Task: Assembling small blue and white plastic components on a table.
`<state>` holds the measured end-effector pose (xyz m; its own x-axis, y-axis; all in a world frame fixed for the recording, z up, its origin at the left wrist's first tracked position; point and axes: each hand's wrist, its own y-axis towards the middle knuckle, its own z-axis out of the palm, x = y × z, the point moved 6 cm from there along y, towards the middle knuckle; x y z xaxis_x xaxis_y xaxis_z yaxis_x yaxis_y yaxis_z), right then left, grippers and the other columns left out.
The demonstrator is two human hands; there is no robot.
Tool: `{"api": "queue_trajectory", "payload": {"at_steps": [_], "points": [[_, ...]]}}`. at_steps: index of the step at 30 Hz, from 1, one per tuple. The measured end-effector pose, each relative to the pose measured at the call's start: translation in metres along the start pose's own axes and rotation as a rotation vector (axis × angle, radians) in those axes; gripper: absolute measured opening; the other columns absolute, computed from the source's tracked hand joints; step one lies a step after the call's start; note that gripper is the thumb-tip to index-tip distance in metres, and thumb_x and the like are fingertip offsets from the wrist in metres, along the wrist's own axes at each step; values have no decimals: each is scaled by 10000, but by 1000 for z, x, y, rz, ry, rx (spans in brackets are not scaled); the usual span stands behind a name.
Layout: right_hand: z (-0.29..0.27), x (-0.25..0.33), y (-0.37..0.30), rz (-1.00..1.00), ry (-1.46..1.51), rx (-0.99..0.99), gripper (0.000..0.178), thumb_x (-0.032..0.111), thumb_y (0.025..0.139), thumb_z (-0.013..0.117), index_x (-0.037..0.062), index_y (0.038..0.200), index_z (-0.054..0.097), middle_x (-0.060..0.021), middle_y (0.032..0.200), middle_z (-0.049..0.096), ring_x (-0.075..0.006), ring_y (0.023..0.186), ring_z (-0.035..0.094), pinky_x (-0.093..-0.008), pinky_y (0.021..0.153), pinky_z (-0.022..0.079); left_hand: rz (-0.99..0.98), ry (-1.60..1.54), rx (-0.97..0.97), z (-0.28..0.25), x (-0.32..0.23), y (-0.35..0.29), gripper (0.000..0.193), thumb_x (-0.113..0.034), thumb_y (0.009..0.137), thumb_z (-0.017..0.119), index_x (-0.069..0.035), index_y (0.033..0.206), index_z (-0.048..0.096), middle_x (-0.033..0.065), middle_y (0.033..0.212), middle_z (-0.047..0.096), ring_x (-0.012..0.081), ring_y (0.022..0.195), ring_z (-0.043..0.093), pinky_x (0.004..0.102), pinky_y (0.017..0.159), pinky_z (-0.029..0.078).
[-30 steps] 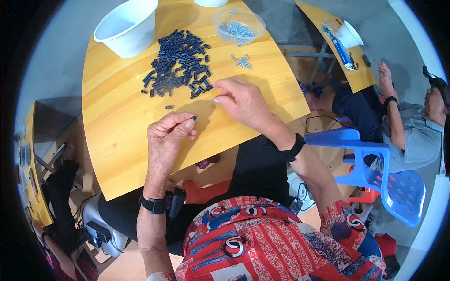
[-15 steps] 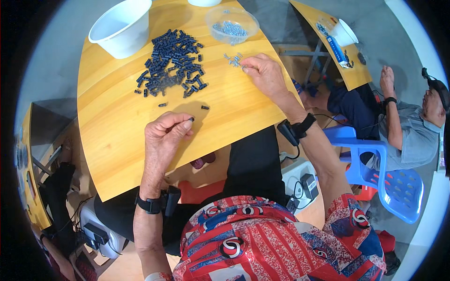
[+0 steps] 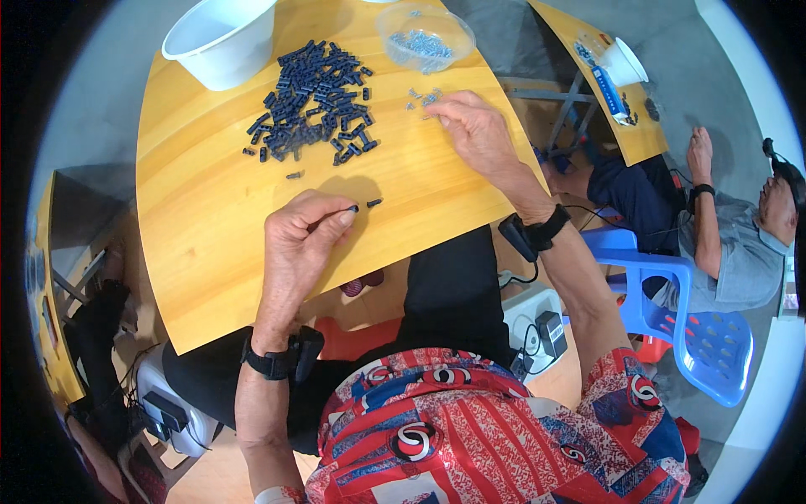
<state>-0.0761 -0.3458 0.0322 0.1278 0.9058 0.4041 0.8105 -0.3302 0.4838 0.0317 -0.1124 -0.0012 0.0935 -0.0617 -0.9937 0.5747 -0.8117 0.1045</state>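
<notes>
My left hand (image 3: 304,233) is closed in a pinch over the near part of the table, with a small black plastic piece (image 3: 353,208) at its fingertips. Just right of those fingers is another loose black piece (image 3: 374,202). My right hand (image 3: 477,133) is closed too, thumb and forefinger together, at the edge of a few small silver screws (image 3: 431,98). Whatever lies between the right fingertips is too small to make out. Beyond my left hand spreads a heap of black plastic pieces (image 3: 315,92), with one stray piece (image 3: 295,175) in front of it.
A white tub (image 3: 220,50) stands at the far left of the wooden table (image 3: 210,193). At the far right is a clear round bowl (image 3: 426,42) of silver screws. Rightward, a person sits by another table (image 3: 646,139), near a blue plastic chair (image 3: 714,353).
The view has shifted slightly. My right fingertips have moved a little left among the screws, which lie more spread. The loose black piece is now closer to my left fingers.
</notes>
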Motion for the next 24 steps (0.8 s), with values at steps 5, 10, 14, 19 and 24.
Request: {"api": "queue_trajectory", "payload": {"at_steps": [5, 10, 14, 19, 24], "points": [[-16, -9, -7, 98, 79, -69, 203, 22, 784, 558, 37, 955, 666, -120, 919, 635, -260, 818, 619, -330, 728, 491, -14, 2, -44, 0, -2, 0, 82, 29, 766, 661, 5, 843, 678, 58, 753, 626, 118, 687, 572, 239, 619, 452], [-27, -14, -19, 208, 92, -48, 203, 19, 779, 561, 14, 955, 662, -117, 897, 645, -230, 787, 623, -319, 704, 488, -1, 28, -21, 3, -6, 0, 87, 21, 764, 666, 6, 848, 678, 63, 753, 630, 126, 686, 574, 239, 623, 451], [-22, 14, -12, 81, 120, -27, 142, 57, 776, 601, 15, 899, 657, -113, 831, 627, -246, 738, 611, -329, 663, 488, 14, 64, -12, 3, -9, -1, 86, 8, 766, 670, 6, 851, 679, 68, 750, 630, 132, 683, 572, 241, 624, 447], [4, 25, -11, -13, 29, 71, 98, 102, 773, 624, 26, 835, 633, -112, 759, 587, -279, 697, 588, -362, 626, 476, 36, 69, -9, 1, -9, -3, 86, -3, 789, 659, 18, 872, 671, 47, 750, 608, 100, 652, 557, 223, 592, 447], [2, 33, -13, -81, 56, 9, 74, 79, 802, 602, 34, 859, 616, -84, 734, 592, -225, 632, 585, -324, 577, 468, -118, -110, -58, -4, -9, -3, 85, -24, 801, 663, 15, 874, 683, 38, 745, 620, 93, 648, 560, 219, 595, 455]]}}
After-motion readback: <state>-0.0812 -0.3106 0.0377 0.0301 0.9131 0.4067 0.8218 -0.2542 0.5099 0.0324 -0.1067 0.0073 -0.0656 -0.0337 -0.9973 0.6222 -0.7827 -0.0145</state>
